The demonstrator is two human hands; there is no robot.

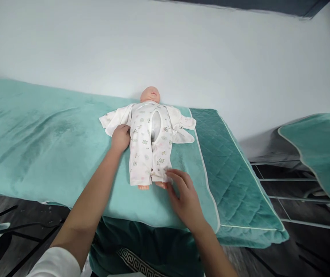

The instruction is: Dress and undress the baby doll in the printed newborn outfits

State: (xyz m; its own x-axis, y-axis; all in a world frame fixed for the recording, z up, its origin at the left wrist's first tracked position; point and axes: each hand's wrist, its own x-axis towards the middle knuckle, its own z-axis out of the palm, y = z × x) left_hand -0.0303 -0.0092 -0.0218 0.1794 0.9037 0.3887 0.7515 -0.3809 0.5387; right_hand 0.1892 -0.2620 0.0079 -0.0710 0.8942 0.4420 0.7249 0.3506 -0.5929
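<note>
A baby doll (151, 94) lies on its back on a teal velvet mat, head towards the wall. It wears a white printed baby top (119, 118) with the sleeves spread out, and open-crotch baby trousers (141, 161) with the same print. Bare toes show below both trouser legs. My left hand (121, 137) is curled against the doll's side, by the trousers' edge; its fingertips are hidden, so what they grip cannot be made out. At the lower hem of the other trouser leg, my right hand (182, 192) pinches the cloth between thumb and fingers, beside the doll's foot.
The teal mat (52, 154) covers a bed, with a darker quilted cover (228, 165) showing at the right. A white wall (153, 46) stands close behind the doll. Further right is a metal frame (297, 199) with another teal cover (323, 150).
</note>
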